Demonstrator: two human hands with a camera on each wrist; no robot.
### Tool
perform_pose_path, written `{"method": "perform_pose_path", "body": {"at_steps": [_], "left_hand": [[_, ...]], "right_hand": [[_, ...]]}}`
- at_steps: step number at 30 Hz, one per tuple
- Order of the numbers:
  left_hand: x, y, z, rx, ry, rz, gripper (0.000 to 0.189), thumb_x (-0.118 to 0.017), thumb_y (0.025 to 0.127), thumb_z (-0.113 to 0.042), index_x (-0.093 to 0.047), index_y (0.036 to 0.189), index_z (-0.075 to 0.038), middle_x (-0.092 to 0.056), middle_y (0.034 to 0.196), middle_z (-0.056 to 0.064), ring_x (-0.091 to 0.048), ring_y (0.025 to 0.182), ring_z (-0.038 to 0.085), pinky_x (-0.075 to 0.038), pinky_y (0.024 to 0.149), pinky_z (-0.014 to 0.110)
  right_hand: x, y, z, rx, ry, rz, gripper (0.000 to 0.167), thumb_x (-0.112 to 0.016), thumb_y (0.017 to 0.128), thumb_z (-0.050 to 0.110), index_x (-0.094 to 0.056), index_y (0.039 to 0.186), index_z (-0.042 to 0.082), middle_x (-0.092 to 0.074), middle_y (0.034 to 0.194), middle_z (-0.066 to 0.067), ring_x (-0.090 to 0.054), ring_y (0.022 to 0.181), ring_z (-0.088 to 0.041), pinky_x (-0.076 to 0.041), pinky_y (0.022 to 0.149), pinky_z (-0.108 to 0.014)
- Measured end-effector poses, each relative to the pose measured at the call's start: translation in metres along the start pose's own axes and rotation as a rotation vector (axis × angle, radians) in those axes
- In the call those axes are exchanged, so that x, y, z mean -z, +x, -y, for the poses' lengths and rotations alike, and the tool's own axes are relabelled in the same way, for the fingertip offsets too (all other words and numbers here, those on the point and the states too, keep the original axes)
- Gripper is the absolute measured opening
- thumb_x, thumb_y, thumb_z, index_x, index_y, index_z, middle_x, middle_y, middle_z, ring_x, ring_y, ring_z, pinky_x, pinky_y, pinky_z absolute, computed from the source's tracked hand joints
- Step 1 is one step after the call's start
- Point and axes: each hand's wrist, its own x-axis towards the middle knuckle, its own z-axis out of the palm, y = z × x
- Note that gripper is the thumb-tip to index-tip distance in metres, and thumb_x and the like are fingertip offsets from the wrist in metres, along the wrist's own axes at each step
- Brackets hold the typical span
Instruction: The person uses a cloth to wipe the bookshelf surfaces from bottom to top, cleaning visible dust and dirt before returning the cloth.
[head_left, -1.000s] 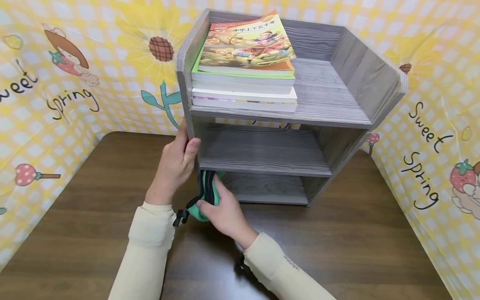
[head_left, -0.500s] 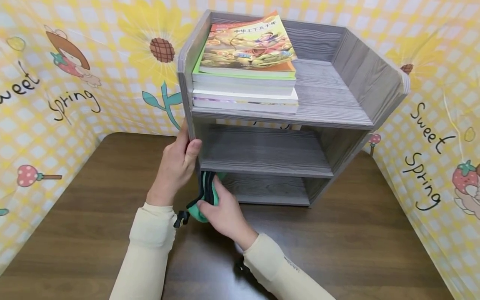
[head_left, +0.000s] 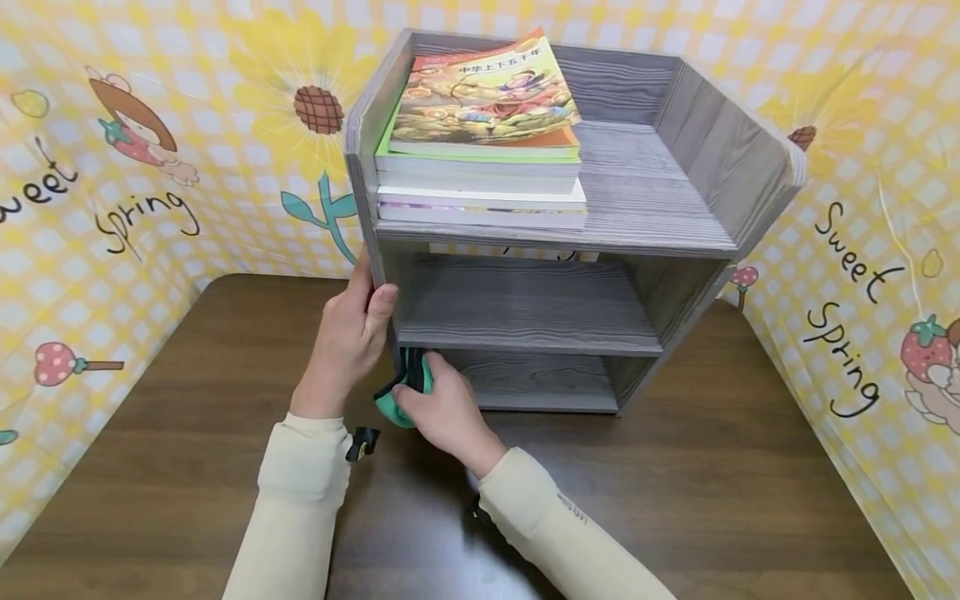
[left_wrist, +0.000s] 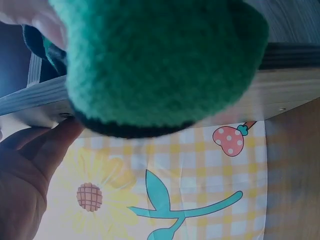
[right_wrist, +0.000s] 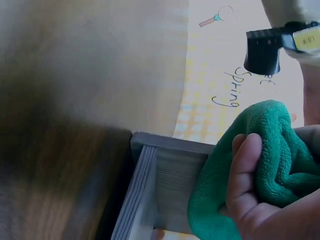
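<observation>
A grey wood-grain shelf unit [head_left: 525, 304] stands on the table. My left hand [head_left: 341, 342] grips its left side panel, thumb at the front edge and fingers along the outer face; in the left wrist view, fingers [left_wrist: 50, 150] touch that outer face. In my right hand [head_left: 450, 408] is a green cloth with black edging [head_left: 393, 407], bunched up at the left end of the bottom compartment. Fluffy green cloth [left_wrist: 165, 65] fills the upper part of the left wrist view. Fingers press into its folds [right_wrist: 272, 155] in the right wrist view.
Stacked books [head_left: 480, 158] lie on the left of the top shelf, a colourful cover uppermost. Under the unit is a dark brown wooden table [head_left: 712, 500]. Yellow checked fabric [head_left: 247, 200] with printed flowers and strawberries hangs around the back and sides.
My right hand and the cloth have shifted slightly up toward the bottom compartment, and less cloth hangs out in front. The left hand keeps its hold on the side panel.
</observation>
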Motion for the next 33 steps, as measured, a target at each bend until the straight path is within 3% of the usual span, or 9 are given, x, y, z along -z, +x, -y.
{"method": "perform_pose_path", "body": {"at_steps": [2,5,9,13,18,22,25,28,33], "left_hand": [[0.0,0.0,0.001,-0.001,-0.001,-0.001,0.082,-0.031,0.098,-0.068,-0.025,0.161,-0.017,-0.059,0.134,0.026,-0.064,0.107,0.044,-0.048,0.089,0.062],[0.001,0.0,0.0,-0.012,0.007,-0.005,0.081,-0.031,0.098,-0.067,-0.024,0.161,-0.016,-0.058,0.137,0.025,-0.064,0.109,0.043,-0.048,0.09,0.062],[0.002,0.001,0.0,-0.028,0.017,-0.009,0.079,-0.032,0.1,-0.065,-0.023,0.162,-0.016,-0.055,0.14,0.023,-0.064,0.111,0.042,-0.048,0.091,0.061],[0.002,0.0,0.001,-0.026,0.014,-0.003,0.079,-0.031,0.1,-0.065,-0.023,0.161,-0.016,-0.056,0.139,0.024,-0.064,0.11,0.043,-0.048,0.09,0.062],[0.0,-0.001,0.001,-0.026,0.005,-0.006,0.078,-0.031,0.1,-0.064,-0.024,0.161,-0.017,-0.058,0.137,0.024,-0.064,0.109,0.043,-0.049,0.089,0.061],[0.0,0.0,0.001,-0.034,0.01,-0.014,0.077,-0.032,0.1,-0.064,-0.025,0.161,-0.017,-0.059,0.135,0.024,-0.065,0.107,0.042,-0.05,0.088,0.06],[0.001,-0.001,0.001,-0.026,0.009,-0.014,0.078,-0.031,0.099,-0.065,-0.026,0.161,-0.017,-0.059,0.134,0.025,-0.065,0.107,0.043,-0.05,0.088,0.061],[0.001,-0.001,0.001,-0.018,0.004,-0.009,0.079,-0.031,0.099,-0.066,-0.028,0.16,-0.017,-0.06,0.133,0.025,-0.065,0.107,0.044,-0.049,0.088,0.061],[0.001,-0.001,0.001,-0.026,0.003,-0.007,0.079,-0.031,0.099,-0.066,-0.028,0.16,-0.016,-0.059,0.135,0.024,-0.064,0.109,0.044,-0.049,0.088,0.062]], "right_hand": [[0.0,-0.004,0.0,-0.015,0.005,0.024,0.033,-0.066,0.094,0.024,-0.059,0.121,0.006,-0.056,0.077,0.0,-0.053,0.07,-0.012,-0.047,0.067,-0.029],[0.0,-0.013,0.002,-0.023,0.015,0.063,0.067,-0.065,0.095,0.028,-0.041,0.153,0.004,-0.066,0.116,-0.006,-0.059,0.096,-0.01,-0.049,0.087,-0.031],[0.003,-0.021,0.006,0.0,0.008,0.084,0.081,-0.066,0.095,0.028,-0.022,0.16,0.006,-0.037,0.157,-0.007,-0.047,0.13,-0.012,-0.042,0.104,-0.036],[0.005,-0.017,0.005,0.004,-0.008,0.078,0.068,-0.065,0.095,0.027,-0.04,0.154,0.006,-0.06,0.137,-0.01,-0.059,0.11,-0.012,-0.049,0.092,-0.033],[0.006,-0.003,0.001,0.01,-0.001,0.052,0.02,-0.066,0.094,0.022,-0.058,0.107,0.01,-0.055,0.074,-0.002,-0.052,0.066,-0.014,-0.046,0.062,-0.03],[0.008,0.001,-0.001,-0.001,0.01,0.062,0.017,-0.067,0.093,0.022,-0.058,0.104,0.012,-0.055,0.075,0.001,-0.052,0.067,-0.013,-0.045,0.062,-0.029],[0.01,-0.005,-0.001,-0.012,0.014,0.098,0.044,-0.067,0.094,0.026,-0.058,0.133,0.008,-0.067,0.1,-0.003,-0.059,0.082,-0.012,-0.05,0.074,-0.03],[0.012,-0.015,0.001,-0.012,0.015,0.124,0.072,-0.067,0.093,0.028,-0.037,0.157,0.01,-0.062,0.133,-0.005,-0.06,0.101,-0.011,-0.05,0.089,-0.032],[0.011,-0.02,0.003,-0.008,0.023,0.124,0.079,-0.067,0.094,0.028,-0.029,0.159,0.008,-0.053,0.145,-0.005,-0.058,0.11,-0.01,-0.047,0.094,-0.032]]}}
